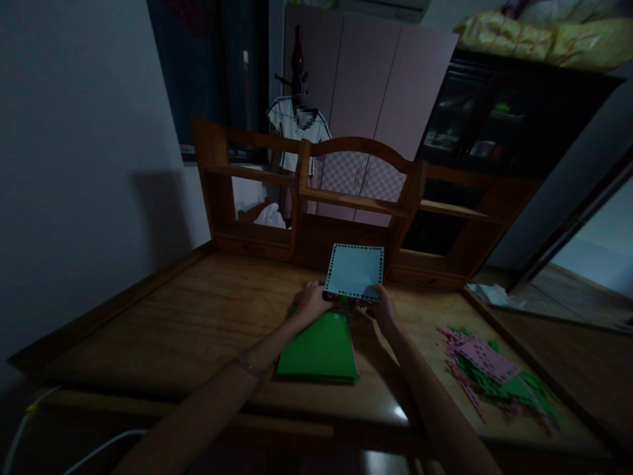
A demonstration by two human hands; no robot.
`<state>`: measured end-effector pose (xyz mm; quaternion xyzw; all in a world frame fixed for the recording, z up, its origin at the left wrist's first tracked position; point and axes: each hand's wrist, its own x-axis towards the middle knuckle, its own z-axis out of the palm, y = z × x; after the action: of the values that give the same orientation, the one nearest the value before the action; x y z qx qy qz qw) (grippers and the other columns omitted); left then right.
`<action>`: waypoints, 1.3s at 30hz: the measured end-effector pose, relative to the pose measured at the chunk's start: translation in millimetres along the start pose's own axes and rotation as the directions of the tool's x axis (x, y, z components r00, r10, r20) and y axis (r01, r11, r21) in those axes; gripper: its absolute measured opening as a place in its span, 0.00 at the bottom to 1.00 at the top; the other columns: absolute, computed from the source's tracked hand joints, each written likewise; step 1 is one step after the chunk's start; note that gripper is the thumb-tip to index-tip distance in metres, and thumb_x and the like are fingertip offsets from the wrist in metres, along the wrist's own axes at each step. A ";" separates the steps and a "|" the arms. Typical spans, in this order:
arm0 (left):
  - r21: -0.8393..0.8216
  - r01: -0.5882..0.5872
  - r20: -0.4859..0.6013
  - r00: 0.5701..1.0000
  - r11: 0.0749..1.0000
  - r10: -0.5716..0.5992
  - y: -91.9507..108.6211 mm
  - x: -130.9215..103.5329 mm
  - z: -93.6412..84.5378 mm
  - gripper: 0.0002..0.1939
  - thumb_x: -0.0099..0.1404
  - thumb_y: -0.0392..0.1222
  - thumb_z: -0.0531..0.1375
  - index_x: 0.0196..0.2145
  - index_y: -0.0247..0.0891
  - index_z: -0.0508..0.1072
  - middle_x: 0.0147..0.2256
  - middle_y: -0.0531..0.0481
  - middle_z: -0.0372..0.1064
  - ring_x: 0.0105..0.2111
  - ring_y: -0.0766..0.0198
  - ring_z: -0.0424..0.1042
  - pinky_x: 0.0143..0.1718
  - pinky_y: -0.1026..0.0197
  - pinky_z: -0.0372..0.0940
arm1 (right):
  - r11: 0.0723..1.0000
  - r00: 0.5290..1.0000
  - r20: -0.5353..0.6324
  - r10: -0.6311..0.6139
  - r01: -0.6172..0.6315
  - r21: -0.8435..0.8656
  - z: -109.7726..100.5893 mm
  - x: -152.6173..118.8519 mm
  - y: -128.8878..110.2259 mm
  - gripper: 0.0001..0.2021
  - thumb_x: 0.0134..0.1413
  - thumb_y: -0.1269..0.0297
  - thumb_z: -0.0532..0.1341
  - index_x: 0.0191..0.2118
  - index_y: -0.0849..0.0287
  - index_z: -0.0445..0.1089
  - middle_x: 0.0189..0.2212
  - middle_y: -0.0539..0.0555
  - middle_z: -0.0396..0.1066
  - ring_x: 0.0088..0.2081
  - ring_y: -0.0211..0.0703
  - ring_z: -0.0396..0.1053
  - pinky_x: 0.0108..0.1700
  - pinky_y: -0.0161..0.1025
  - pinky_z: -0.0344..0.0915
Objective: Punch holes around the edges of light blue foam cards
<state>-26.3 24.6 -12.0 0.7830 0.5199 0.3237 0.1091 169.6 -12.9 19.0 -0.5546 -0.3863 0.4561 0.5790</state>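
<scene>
A pale blue square sheet point(355, 269) with a row of dark holes along its edges is held up, tilted, above the desk. My right hand point(384, 309) grips its lower right edge, thumb on the front face. At the lower left corner, my left hand point(314, 301) is closed on the sheet, with its fingertips partly hidden. Beneath my hands lies a stack of green sheets point(319, 349), with some pink showing at its side. Small bits, too dim to name, lie between the hands, under the blue sheet.
A pile of pink and green strips point(499, 376) lies on the right of the wooden desk point(198, 316). A wooden shelf unit point(353, 198) rises along the desk's far edge. White cables point(103, 452) hang at the lower left. A wall point(89, 165) borders the left.
</scene>
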 end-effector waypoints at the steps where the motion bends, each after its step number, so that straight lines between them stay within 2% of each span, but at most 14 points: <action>1: 0.002 -0.004 0.011 1.000 1.000 0.004 0.2 -0.3 -0.7 0.14 0.51 0.51 0.65 0.33 0.41 0.77 0.36 0.46 0.66 0.41 0.56 0.62 0.43 0.59 0.59 | 1.000 1.000 0.003 -0.001 0.001 0.011 0.0 0.0 0.4 0.11 0.45 0.56 0.58 0.32 0.59 0.64 0.17 0.49 0.67 0.19 0.41 0.68 0.17 0.30 0.51; 6: -0.002 -0.001 0.003 1.000 1.000 0.001 -1.5 0.4 -1.1 0.10 0.53 0.45 0.64 0.33 0.40 0.78 0.37 0.47 0.68 0.43 0.58 0.62 0.45 0.61 0.58 | 0.999 0.999 0.024 -0.034 0.034 -0.001 -1.8 1.4 4.8 0.11 0.46 0.57 0.58 0.33 0.59 0.64 0.19 0.49 0.68 0.20 0.40 0.69 0.18 0.29 0.53; 9: -0.005 0.017 0.003 1.000 1.000 -0.017 -4.1 1.9 1.0 0.11 0.52 0.45 0.64 0.33 0.40 0.78 0.37 0.47 0.69 0.42 0.58 0.63 0.44 0.60 0.59 | 0.999 0.998 0.021 -0.051 0.051 0.006 -2.7 3.0 7.1 0.11 0.47 0.58 0.57 0.34 0.59 0.64 0.20 0.49 0.69 0.21 0.40 0.69 0.18 0.29 0.53; 14: -0.019 -0.007 -0.006 1.000 1.000 0.007 -3.6 1.6 -0.3 0.12 0.52 0.47 0.64 0.34 0.40 0.78 0.36 0.47 0.68 0.41 0.58 0.63 0.44 0.60 0.59 | 1.000 1.000 0.018 -0.010 0.010 -0.004 -2.6 4.8 6.6 0.13 0.46 0.55 0.56 0.34 0.59 0.64 0.21 0.50 0.70 0.20 0.39 0.69 0.18 0.29 0.52; 17: -0.034 0.000 0.004 1.000 0.999 0.000 -1.3 1.2 -2.0 0.13 0.52 0.47 0.64 0.35 0.40 0.78 0.36 0.47 0.69 0.41 0.58 0.63 0.45 0.60 0.59 | 0.999 0.999 0.016 -0.040 0.041 -0.025 -2.8 4.5 6.0 0.12 0.46 0.56 0.56 0.34 0.59 0.64 0.19 0.49 0.69 0.19 0.38 0.68 0.17 0.28 0.51; 20: -0.046 -0.005 0.015 1.000 0.999 0.005 -0.2 1.9 -1.9 0.14 0.52 0.46 0.65 0.36 0.39 0.78 0.38 0.46 0.69 0.42 0.58 0.63 0.46 0.60 0.59 | 0.999 0.999 0.027 -0.042 0.041 0.034 -3.3 4.0 6.8 0.12 0.47 0.55 0.55 0.35 0.58 0.64 0.19 0.48 0.69 0.19 0.39 0.68 0.16 0.28 0.51; 25: -0.071 -0.075 -0.003 0.997 0.995 0.075 2.2 1.6 -4.7 0.11 0.52 0.42 0.64 0.35 0.39 0.78 0.39 0.46 0.70 0.43 0.57 0.64 0.46 0.59 0.59 | 0.996 0.997 0.071 -0.024 0.018 0.092 -3.5 4.5 8.0 0.13 0.48 0.55 0.55 0.34 0.59 0.64 0.19 0.50 0.69 0.19 0.40 0.68 0.17 0.29 0.52; 31: -0.166 -0.100 -0.033 0.995 0.981 0.096 7.5 0.0 -10.1 0.14 0.53 0.40 0.64 0.39 0.40 0.77 0.41 0.49 0.71 0.45 0.58 0.63 0.47 0.60 0.59 | 0.998 0.998 0.034 -0.053 0.054 -0.032 -3.8 5.5 9.6 0.12 0.44 0.60 0.59 0.36 0.58 0.64 0.20 0.48 0.69 0.17 0.37 0.67 0.17 0.28 0.51; 39: -0.192 -0.073 -0.041 0.997 0.979 0.066 7.2 0.9 -7.2 0.14 0.52 0.39 0.64 0.39 0.40 0.77 0.42 0.48 0.71 0.46 0.57 0.63 0.48 0.58 0.60 | 0.995 0.996 0.017 -0.087 0.088 -0.056 -2.2 2.3 8.6 0.11 0.41 0.64 0.61 0.34 0.59 0.64 0.20 0.47 0.69 0.18 0.36 0.66 0.17 0.28 0.51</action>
<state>-25.1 21.1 -2.5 0.7808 0.4600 0.3896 0.1641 171.6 -11.6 10.0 -0.5501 -0.4274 0.4232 0.5794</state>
